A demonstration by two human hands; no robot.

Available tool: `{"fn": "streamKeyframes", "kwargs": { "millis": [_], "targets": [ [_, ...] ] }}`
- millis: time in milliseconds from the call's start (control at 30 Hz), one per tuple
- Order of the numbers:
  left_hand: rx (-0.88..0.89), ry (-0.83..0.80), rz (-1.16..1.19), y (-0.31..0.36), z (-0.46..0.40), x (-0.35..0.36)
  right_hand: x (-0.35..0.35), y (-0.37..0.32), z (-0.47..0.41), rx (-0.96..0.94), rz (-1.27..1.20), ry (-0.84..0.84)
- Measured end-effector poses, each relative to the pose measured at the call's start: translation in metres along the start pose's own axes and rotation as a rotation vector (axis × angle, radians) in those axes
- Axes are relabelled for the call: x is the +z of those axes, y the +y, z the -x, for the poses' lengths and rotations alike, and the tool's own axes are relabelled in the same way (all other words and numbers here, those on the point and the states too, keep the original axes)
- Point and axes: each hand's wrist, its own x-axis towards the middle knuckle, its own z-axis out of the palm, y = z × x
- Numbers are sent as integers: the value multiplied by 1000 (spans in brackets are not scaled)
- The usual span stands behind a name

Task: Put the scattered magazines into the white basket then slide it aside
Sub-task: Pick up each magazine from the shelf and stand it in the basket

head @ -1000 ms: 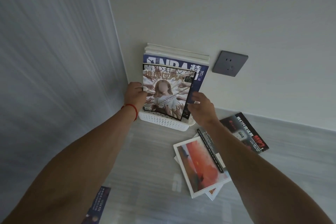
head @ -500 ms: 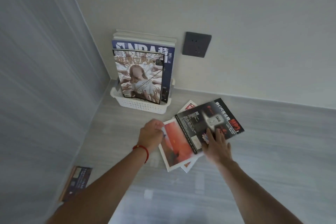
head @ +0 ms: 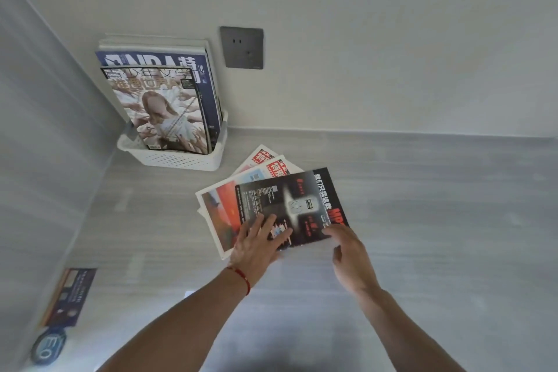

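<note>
Your left hand (head: 256, 243) lies flat, fingers (head: 265, 225) straight, on the black magazine (head: 290, 205) atop the tabletop (head: 422, 205) pile; your right hand (head: 350, 257) touches its near corner, fingers relaxed. The white basket (head: 181, 155) stands well apart.

Mostly hidden under the black magazine (head: 290, 205): two red-and-white papers (head: 273, 164), with only their top corners poking out.

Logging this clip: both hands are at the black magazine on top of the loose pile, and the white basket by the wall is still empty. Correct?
Not quite. The head view shows the white basket already holding upright magazines. The left hand and right hand are at the black magazine.
</note>
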Motion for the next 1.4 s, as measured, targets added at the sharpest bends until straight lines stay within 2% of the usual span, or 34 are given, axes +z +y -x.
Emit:
{"fn": "streamKeyframes", "kwargs": {
  "millis": [100, 167, 267, 367, 400, 467, 500, 567, 633, 733, 867, 1000, 1100, 1167, 1267, 1333, 1400],
  "targets": [
    [69, 8, -190, -2, 1, -5, -12, 20, 11, 90, -31, 61],
    [128, 90, -210, 2, 4, -12, -18, 28, 16, 113, -41, 54],
    [69, 276, 57, 10, 10, -47, -25, 31, 12, 198, -137, 108],
    [-135, 560, 314, 1, 10, -83, -27, 14, -5, 303, -317, 163],
    [-193, 570, 499, -5, 12, -95, -27, 2, -14, 342, -424, 123],
    [-227, 477, 962, -19, 22, -114, -27, -28, -32, 408, -757, -21],
    [-224, 447, 1110, -28, 27, -118, -28, -43, -39, 424, -936, -94],
    [-218, 405, 1247, -47, 41, -120, -31, -69, -50, 403, -1148, -147],
    [-215, 379, 1323, -67, 55, -116, -33, -89, -56, 345, -1172, -126],
    [-294, 323, 1446, -99, 73, -110, -29, -116, -60, 213, -982, -132],
    [-342, 236, 1669, -134, 88, -113, -18, -147, -67, 120, -952, -185],
    [-375, 277, 1627, -176, 94, -124, 1, -188, -79, 44, -936, -224],
    [-422, 398, 1378, -211, 89, -131, 11, -223, -97, -3, -774, -232],
    [-477, 518, 1224, -231, 79, -140, 16, -249, -118, -37, -562, -179],
    [-560, 662, 1142, -256, 64, -156, 15, -295, -146, -186, -239, -54],
    [-582, 753, 1119, -275, 53, -169, 10, -323, -160, -256, -198, 57],
    [-605, 816, 1082, -298, 44, -184, 5, -346, -175, -264, -311, 90]
  ]
}}
